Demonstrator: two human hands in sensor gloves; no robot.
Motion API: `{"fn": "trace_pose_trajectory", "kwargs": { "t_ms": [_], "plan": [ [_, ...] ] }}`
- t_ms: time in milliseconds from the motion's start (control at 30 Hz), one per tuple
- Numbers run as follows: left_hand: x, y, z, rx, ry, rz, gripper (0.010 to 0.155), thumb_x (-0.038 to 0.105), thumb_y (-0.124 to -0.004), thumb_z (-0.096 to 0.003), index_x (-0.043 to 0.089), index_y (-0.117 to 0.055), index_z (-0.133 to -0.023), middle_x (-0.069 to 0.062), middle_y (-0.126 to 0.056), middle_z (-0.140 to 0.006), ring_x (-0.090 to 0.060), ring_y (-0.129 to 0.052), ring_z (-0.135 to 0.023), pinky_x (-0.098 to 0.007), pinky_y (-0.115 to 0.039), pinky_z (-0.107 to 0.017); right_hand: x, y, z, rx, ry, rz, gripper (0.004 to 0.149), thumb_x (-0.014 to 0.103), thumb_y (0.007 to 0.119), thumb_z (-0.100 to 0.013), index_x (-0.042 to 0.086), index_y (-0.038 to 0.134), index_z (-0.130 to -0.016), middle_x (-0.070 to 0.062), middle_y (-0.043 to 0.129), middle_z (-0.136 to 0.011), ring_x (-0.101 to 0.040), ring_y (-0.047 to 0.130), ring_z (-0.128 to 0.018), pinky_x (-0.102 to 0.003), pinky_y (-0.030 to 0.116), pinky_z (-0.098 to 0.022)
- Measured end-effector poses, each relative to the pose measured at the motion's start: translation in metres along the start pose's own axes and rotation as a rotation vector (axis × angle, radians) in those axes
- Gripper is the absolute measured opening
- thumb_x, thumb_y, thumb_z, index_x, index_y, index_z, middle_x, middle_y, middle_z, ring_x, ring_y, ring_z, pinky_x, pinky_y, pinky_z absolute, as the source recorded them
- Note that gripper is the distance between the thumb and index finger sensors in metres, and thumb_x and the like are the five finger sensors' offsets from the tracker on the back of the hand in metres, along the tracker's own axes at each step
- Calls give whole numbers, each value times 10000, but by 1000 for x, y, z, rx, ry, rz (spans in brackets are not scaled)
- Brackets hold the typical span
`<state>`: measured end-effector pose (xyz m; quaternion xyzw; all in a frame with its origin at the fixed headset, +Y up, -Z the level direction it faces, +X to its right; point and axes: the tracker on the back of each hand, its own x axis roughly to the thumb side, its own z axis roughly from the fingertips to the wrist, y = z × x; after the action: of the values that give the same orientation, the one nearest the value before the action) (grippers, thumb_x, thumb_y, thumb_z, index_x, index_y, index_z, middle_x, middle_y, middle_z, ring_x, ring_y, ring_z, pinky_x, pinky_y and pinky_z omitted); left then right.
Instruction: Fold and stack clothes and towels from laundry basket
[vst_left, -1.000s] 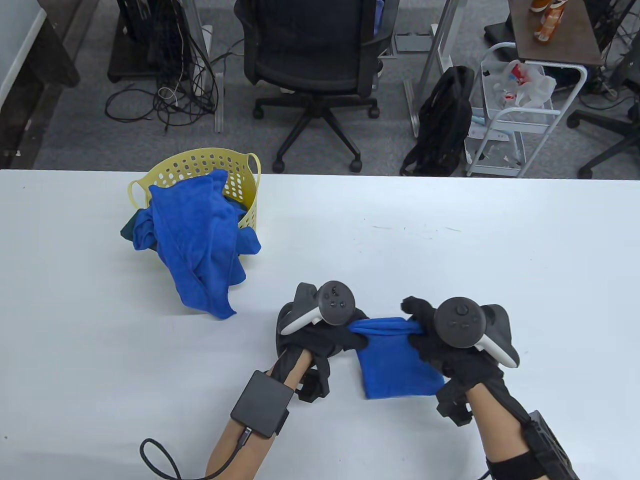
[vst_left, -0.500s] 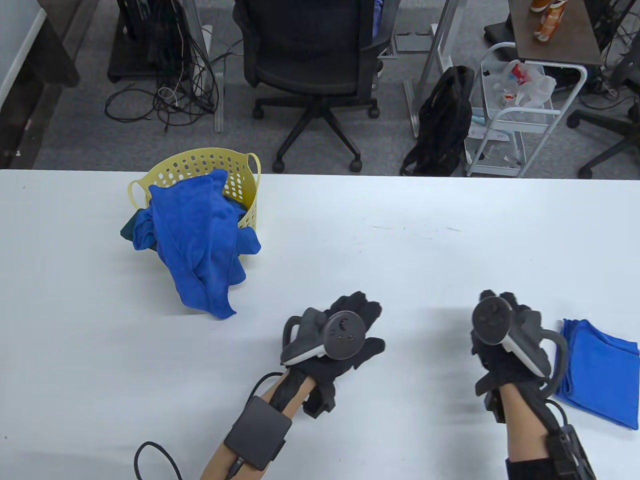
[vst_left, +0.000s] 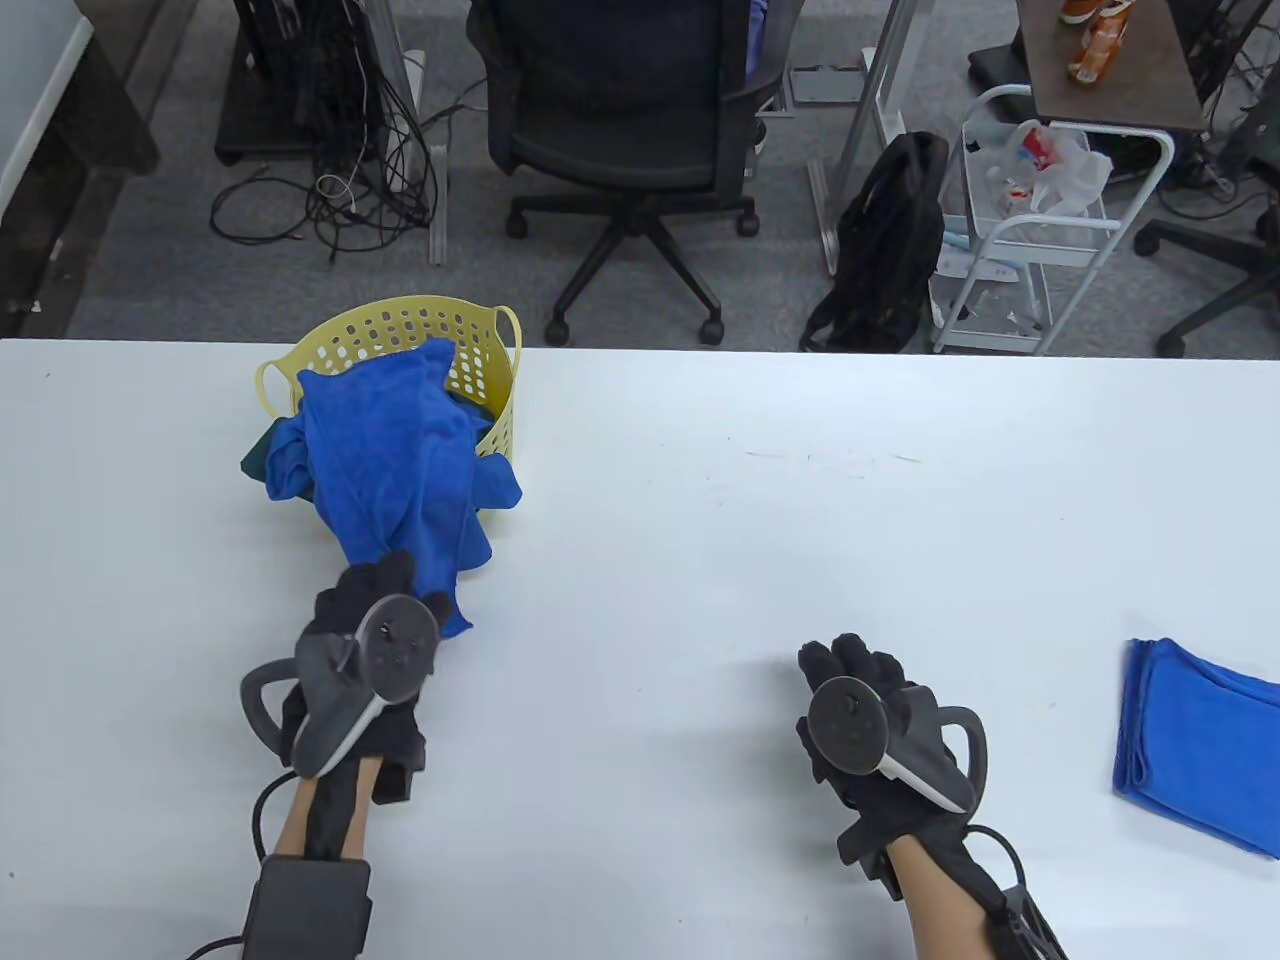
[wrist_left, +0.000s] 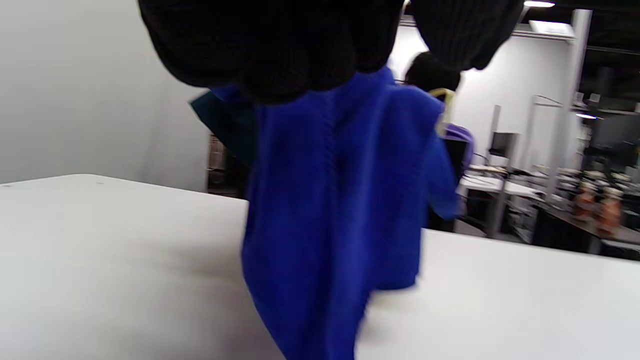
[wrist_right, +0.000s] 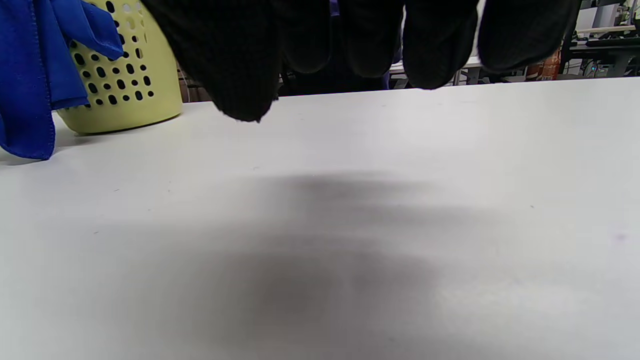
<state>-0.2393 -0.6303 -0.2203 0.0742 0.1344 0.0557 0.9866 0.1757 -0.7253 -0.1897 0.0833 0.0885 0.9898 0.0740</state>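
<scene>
A yellow perforated laundry basket (vst_left: 400, 325) stands at the table's back left, also seen in the right wrist view (wrist_right: 125, 85). A blue towel (vst_left: 390, 460) spills from it down onto the table. My left hand (vst_left: 395, 585) is at the towel's lower end. In the left wrist view the towel (wrist_left: 330, 210) hangs between the curled fingers (wrist_left: 270, 50) and the thumb, pinched there. A folded blue towel (vst_left: 1200, 750) lies flat at the table's right edge. My right hand (vst_left: 850, 660) hovers over bare table with relaxed fingers (wrist_right: 240, 60), holding nothing.
A dark teal cloth (vst_left: 255, 455) pokes out at the basket's left side. Beyond the table's far edge are an office chair (vst_left: 620, 100), a black backpack (vst_left: 890, 240) and a white cart (vst_left: 1030, 230).
The hands let go of the folded towel, which now lies at the right edge. My left hand swung left to the towel hanging from the basket; my right hand drew back towards the middle.
</scene>
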Motion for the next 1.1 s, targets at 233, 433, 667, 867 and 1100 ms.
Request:
{"fn": "trace_pose_trajectory", "kwargs": {
  "t_ms": [233, 433, 667, 867, 1100],
  "plan": [
    [-2, 7, -61, -42, 293, 2, 773, 567, -748, -565, 204, -494, -1198, -197, -686, -1102, -378, -829, -878, -499, -776, -641, -5, 16, -8, 42, 16, 5, 697, 288, 823, -580, 56, 513, -1159, -332, 472, -1174, -618, 564, -985, -751, 559, -657],
    [10, 27, -50, 169, 179, 94, 471, 444, -678, -644, 245, -610, -1065, -252, -736, -1125, -443, -854, -920, -558, -783, -645, -7, 15, -11, 26, 19, -22, 654, 289, 794, -596, 52, 535, -1149, -333, 474, -1171, -618, 568, -982, -749, 562, -655],
    [70, 79, 32, 118, -716, 681, 486, 441, -679, -641, 227, -581, -1067, -62, -893, -982, -249, -979, -788, -472, -844, -617, -15, 4, -10, -8, -10, -142, 672, 316, 783, -601, 46, 514, -1154, -333, 467, -1171, -605, 584, -980, -738, 576, -654],
    [112, 7, 69, -237, -772, 555, 522, 399, -724, -627, 192, -574, -1082, -67, -892, -978, -243, -982, -773, -459, -852, -604, -36, -31, 6, -153, -63, -468, 715, 272, 791, -602, 7, 443, -1168, -355, 450, -1162, -608, 589, -969, -738, 581, -647],
    [126, -41, 96, -229, -751, 534, 505, 336, -787, -592, 259, -606, -1057, -47, -854, -1026, -246, -959, -820, -470, -841, -627, -9, -28, 8, -46, -389, -652, 694, 358, 742, -628, 59, 450, -1182, -344, 434, -1182, -613, 549, -995, -756, 565, -649]
  ]
}}
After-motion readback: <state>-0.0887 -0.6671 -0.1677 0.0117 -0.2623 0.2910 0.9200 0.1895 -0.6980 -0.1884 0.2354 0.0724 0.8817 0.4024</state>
